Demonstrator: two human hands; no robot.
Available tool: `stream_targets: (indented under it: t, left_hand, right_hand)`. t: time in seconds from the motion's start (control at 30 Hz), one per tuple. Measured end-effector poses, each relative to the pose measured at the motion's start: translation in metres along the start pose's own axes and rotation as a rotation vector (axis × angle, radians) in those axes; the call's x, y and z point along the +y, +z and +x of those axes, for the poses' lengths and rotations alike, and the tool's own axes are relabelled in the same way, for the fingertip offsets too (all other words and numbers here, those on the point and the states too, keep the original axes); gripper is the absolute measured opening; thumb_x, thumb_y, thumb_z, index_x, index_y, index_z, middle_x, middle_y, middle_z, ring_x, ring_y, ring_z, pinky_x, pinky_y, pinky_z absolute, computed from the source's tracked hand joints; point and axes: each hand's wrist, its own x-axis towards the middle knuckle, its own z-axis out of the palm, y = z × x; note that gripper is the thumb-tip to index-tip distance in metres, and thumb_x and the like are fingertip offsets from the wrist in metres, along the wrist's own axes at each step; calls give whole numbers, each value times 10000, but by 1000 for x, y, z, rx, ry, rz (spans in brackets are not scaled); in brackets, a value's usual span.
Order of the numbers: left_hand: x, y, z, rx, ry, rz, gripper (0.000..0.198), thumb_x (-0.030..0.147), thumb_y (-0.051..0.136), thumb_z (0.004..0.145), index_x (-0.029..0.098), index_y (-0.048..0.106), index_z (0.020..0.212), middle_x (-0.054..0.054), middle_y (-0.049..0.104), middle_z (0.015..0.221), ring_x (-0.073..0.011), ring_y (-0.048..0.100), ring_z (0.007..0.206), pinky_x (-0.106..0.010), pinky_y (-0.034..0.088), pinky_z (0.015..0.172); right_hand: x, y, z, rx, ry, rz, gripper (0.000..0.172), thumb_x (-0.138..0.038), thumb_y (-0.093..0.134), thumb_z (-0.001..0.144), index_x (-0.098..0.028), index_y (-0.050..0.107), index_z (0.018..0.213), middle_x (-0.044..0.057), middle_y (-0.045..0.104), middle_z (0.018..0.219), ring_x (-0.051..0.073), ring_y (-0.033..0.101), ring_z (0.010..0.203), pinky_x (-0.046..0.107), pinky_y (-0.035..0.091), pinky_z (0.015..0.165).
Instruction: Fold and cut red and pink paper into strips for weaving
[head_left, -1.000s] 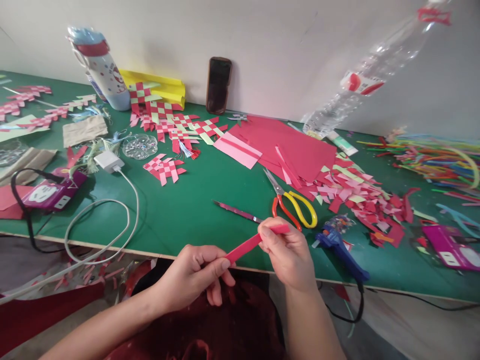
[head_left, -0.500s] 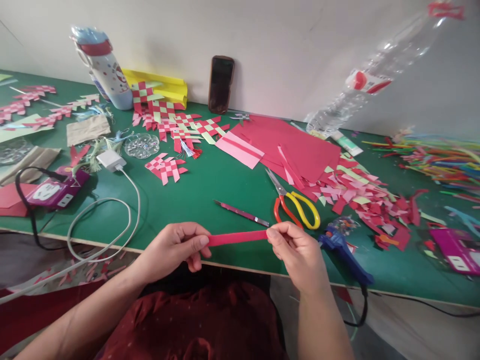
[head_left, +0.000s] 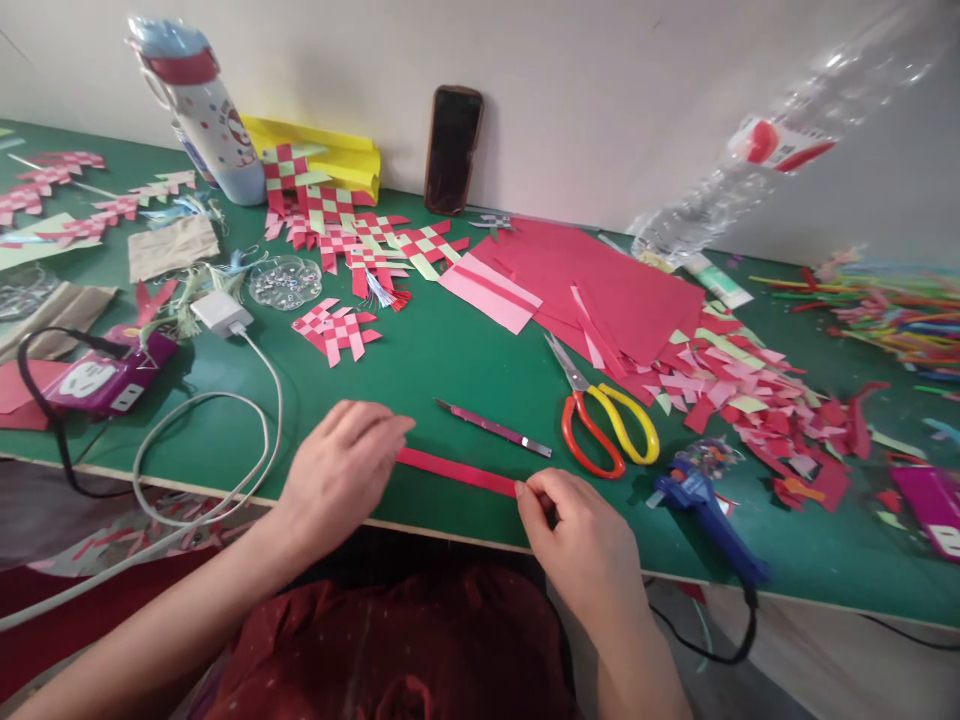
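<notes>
A narrow red paper strip (head_left: 457, 472) lies flat on the green table (head_left: 450, 360) near its front edge. My left hand (head_left: 341, 470) presses the strip's left end down with bent fingers. My right hand (head_left: 581, 535) pinches the strip's right end against the table. Just beyond the strip lies a slim pink craft knife (head_left: 495, 428). Orange-and-yellow scissors (head_left: 604, 420) rest to its right, and a blue glue gun (head_left: 709, 510) lies past my right hand.
Red paper sheets (head_left: 600, 290) and a heap of red and pink scraps (head_left: 750, 390) fill the right. Woven red-and-white paper pieces (head_left: 337, 330), a drinks bottle (head_left: 202, 110), a phone (head_left: 452, 150), a white charger with cable (head_left: 225, 315) and a purple device (head_left: 105, 375) stand left and back.
Both hands have lowered the red strip from the air onto the table and hold it flat there. The view has shifted slightly forward.
</notes>
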Motion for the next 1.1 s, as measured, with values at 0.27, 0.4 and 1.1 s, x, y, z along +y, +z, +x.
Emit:
stream_targets:
  t: [0.27,0.4,1.1]
  left_hand:
    - [16,19,-35,-191,234,74,422,355,461,987,174,536,1361,-75,553,1419,-250,475,1342,-455,254,1191]
    - [11,18,-37,-241,249,83,551,529,404,975,192,496,1402,-70,506,1460,-249,442,1369,-464,146,1219]
    - [24,16,-24,-304,186,189,640,626,442,912,204,524,1386,-125,504,1455,-307,457,1340,-531,274,1159]
  right_hand:
    - [1,-2,-1,-32,4,12,257,-312,491,937,-232,491,692,-11,572,644,139,540,624,265,363,606]
    - [4,0,-2,5,31,46,140,-330,526,924,-233,584,842,19,633,770,169,595,725,287,429,662]
    - [-30,0,-4,-148,-242,106,251,-222,516,948,-183,643,1161,87,662,968,209,562,902,368,471,799]
